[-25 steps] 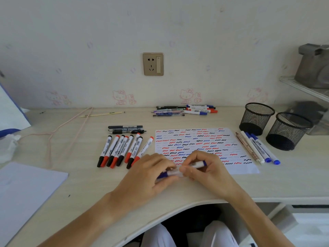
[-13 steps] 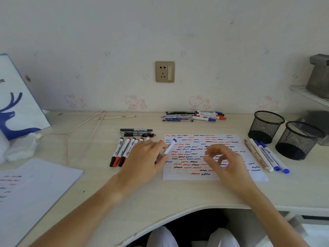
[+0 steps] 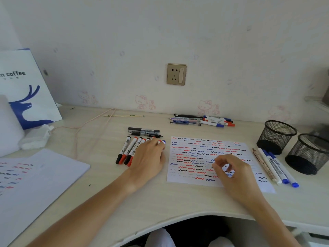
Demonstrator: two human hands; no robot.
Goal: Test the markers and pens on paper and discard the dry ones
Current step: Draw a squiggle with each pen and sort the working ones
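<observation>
The left hand [image 3: 148,157] lies on the marker row [image 3: 130,150], fingers around a blue-capped marker [image 3: 162,142]. The right hand [image 3: 231,172], loosely curled and holding nothing, rests on the scribbled paper [image 3: 195,154].

Under the left hand [image 3: 148,155], hidden: the right end of the marker row [image 3: 130,151] and most of a blue-capped marker [image 3: 163,142], so grip unreadable. Beneath the right hand [image 3: 231,172], covered squiggles on the paper [image 3: 188,180]; fingertips blurred, anything pinched too small to tell. Cut by the frame edge: bag [image 3: 23,90] and left sheet [image 3: 35,180].
</observation>
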